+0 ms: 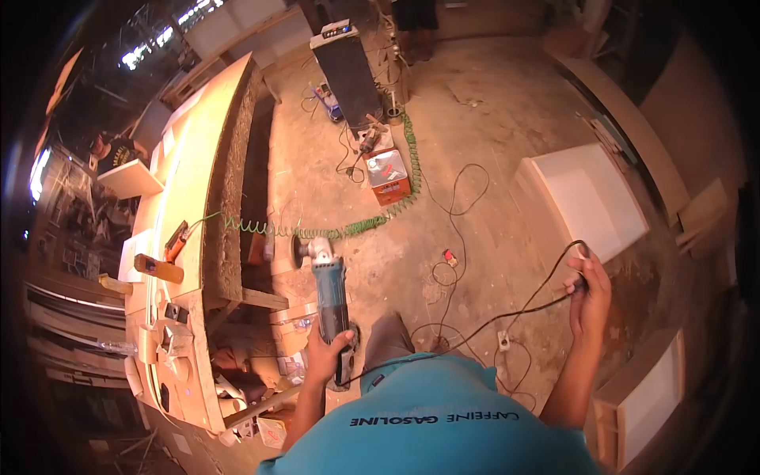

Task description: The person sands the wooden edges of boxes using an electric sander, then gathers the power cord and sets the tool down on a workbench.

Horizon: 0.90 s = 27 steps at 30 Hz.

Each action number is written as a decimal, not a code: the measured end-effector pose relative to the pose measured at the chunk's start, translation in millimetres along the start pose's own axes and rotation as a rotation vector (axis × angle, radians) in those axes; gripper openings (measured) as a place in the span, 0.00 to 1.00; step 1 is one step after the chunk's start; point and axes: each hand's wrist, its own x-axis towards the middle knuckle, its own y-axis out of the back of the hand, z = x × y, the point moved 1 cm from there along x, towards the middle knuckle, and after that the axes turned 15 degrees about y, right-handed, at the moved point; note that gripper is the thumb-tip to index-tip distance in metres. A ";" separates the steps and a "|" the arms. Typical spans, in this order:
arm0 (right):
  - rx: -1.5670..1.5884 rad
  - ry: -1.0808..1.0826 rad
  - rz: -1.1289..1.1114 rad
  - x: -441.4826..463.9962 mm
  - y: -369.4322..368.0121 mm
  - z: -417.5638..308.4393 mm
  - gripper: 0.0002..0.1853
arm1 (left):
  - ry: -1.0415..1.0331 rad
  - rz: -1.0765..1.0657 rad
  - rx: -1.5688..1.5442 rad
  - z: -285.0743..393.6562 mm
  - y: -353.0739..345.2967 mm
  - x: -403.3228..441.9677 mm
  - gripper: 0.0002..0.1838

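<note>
My left hand [323,355] is wrapped round the lower body of a blue and black angle grinder [331,297], held upright with its metal head and disc at the top. A black power cord [507,315] runs from the grinder's lower end across my shirt to the right. My right hand [590,297], raised at the right, has its fingers closed on this cord. A short loop of it rises above the fingertips, and whether the plug is there is too small to tell.
A workbench [194,170] on the left bears an orange-handled tool [176,241] and a yellow-brown block [158,267]. A green coiled air hose [364,226] crosses to a red box [388,176] and black speaker cabinet [348,75]. White-lined wooden boxes [590,198] stand right. An extension socket [503,340] lies on the floor. Another person [119,150] is far left.
</note>
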 end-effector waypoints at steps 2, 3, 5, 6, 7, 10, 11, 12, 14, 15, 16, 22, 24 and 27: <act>0.013 0.060 -0.012 23.5 -17.5 8.6 0.30 | -0.037 0.005 0.044 13.6 -9.3 71.3 0.32; -0.008 0.054 0.024 36.5 -26.9 25.0 0.31 | -0.057 0.006 0.075 22.4 -13.3 111.8 0.32; -0.062 0.043 0.113 54.2 -47.5 58.2 0.31 | 0.023 -0.025 0.082 47.7 -30.1 187.4 0.33; -0.161 -0.045 0.304 59.2 -73.4 76.1 0.32 | 0.060 -0.045 0.084 59.9 -41.0 229.7 0.34; -0.353 -0.110 0.346 63.2 -79.9 100.5 0.32 | 0.063 -0.033 0.120 66.3 -51.2 273.6 0.36; -0.693 -0.197 0.290 52.6 -47.5 238.2 0.32 | 0.034 0.030 0.262 64.8 -88.3 429.8 0.40; -0.861 -0.106 0.219 35.0 -29.7 300.1 0.34 | 0.012 0.078 0.327 53.4 -105.5 485.2 0.40; -1.104 -0.231 0.081 19.3 -43.5 333.7 0.35 | 0.016 0.121 0.366 52.9 -120.8 521.8 0.41; -1.235 -0.650 -0.380 -11.6 -82.0 380.8 0.35 | 0.035 0.196 0.417 56.5 -155.3 593.6 0.42; -1.179 -0.782 -0.482 -27.6 -109.9 399.8 0.35 | 0.044 0.231 0.434 63.2 -173.5 631.8 0.42; -1.122 -0.905 -0.554 -42.7 -136.3 414.7 0.36 | 0.089 0.253 0.401 64.1 -189.2 662.2 0.40; -1.057 -1.355 -0.560 -80.9 -222.3 438.4 0.40 | -0.075 0.384 0.487 -32.5 -263.6 865.0 0.40; -1.068 -1.457 -0.543 -85.6 -233.3 438.5 0.41 | -0.062 0.396 0.536 -65.0 -280.3 904.4 0.41; -1.064 -1.584 -0.531 -95.2 -248.4 431.6 0.43 | -0.037 0.416 0.589 -98.9 -296.1 941.4 0.45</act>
